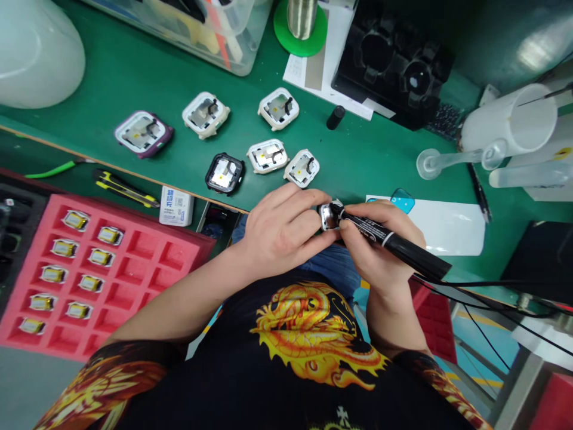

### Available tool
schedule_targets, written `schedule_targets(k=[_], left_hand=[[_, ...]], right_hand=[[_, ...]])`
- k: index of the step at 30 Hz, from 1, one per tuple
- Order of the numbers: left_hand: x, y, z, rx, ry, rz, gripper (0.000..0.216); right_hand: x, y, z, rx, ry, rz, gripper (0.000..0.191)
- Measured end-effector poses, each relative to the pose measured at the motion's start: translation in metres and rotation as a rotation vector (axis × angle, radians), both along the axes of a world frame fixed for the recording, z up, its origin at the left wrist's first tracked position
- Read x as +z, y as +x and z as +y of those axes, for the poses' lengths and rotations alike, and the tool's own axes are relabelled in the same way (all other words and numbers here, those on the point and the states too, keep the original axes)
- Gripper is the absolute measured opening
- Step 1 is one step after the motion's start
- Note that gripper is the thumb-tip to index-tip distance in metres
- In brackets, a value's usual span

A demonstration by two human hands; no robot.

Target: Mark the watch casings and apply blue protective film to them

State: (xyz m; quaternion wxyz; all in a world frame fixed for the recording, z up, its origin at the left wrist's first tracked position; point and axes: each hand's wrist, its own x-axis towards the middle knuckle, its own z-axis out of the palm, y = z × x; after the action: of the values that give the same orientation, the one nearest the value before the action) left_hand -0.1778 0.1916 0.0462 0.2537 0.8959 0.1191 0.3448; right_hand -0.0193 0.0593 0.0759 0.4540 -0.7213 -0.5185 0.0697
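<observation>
A person's two hands meet at the near edge of a green bench (pixel 250 113) over a small watch case (pixel 329 218), dark-sided with a pale rim. The left hand (pixel 286 232) steadies the case at its fingertips; the right hand (pixel 387 263) grips a black marker (pixel 394 245), its tip brought to the case's right side, though whether it touches is too small to tell.

Just beyond the left hand, six more open cases lie face up on the bench: four pale ones, the closest pale case (pixel 302 169) near the knuckles, plus a black case (pixel 224 174) and, farthest left, a purple case (pixel 143 134). A black cap (pixel 335 117) rests apart from them. Beside the right hand, a white sheet (pixel 454 228) lies under a small blue-green piece (pixel 403 200), with a black pen (pixel 480 191) at its far end.

Farther out stand a spool of wire (pixel 302 24) on a green base, a clear bin (pixel 244 63) and a white cup (pixel 505 119). Below the bench at left, a pink foam tray (pixel 197 239) carries nine yellow-topped pieces, near a yellow-and-black cutter (pixel 125 188) and a white box (pixel 176 206).
</observation>
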Motion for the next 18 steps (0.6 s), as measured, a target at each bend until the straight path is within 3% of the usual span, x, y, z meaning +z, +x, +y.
schedule_targets(k=[18], left_hand=[[0.0009, -0.0004, -0.0001, -0.004, -0.010, 0.017, 0.024]], right_hand=[[0.0003, -0.0006, -0.0023, -0.051, -0.011, 0.078, 0.016]])
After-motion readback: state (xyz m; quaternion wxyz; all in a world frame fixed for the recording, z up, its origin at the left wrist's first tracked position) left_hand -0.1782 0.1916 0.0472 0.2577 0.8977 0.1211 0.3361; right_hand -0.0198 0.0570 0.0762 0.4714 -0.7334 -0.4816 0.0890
